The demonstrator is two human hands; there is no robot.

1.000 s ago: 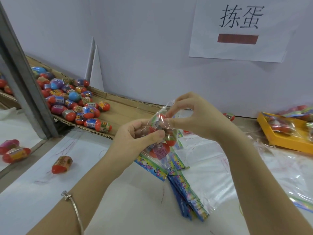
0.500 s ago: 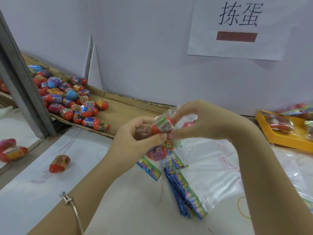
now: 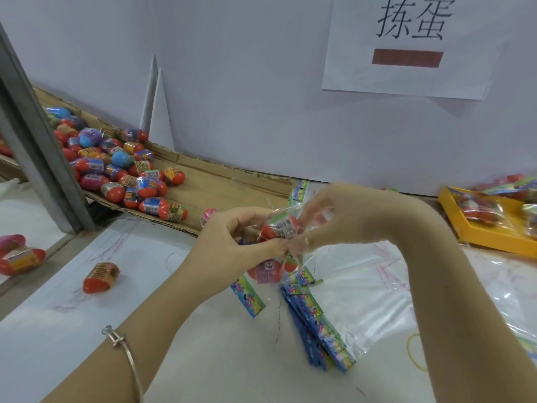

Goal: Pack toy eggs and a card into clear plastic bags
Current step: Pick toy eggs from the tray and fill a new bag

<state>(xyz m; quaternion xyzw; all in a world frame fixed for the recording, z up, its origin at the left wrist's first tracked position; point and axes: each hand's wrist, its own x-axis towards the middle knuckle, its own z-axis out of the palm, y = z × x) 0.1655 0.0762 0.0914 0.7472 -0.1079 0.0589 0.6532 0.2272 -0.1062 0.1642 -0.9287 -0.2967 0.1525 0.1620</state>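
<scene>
Left hand (image 3: 239,238), right hand (image 3: 331,218): fingers pinching clear plastic bag (image 3: 295,257), toy egg (image 3: 280,229) inside. Yellow tray (image 3: 494,243), right: packed bags. Egg pile (image 3: 128,175), upper left: unpacked.

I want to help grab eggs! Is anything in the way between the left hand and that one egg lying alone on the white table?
Nothing visible is. Only bare white table lies between the left hand and the lone egg. But the left hand and the right hand are both busy pinching a clear bag.
</scene>
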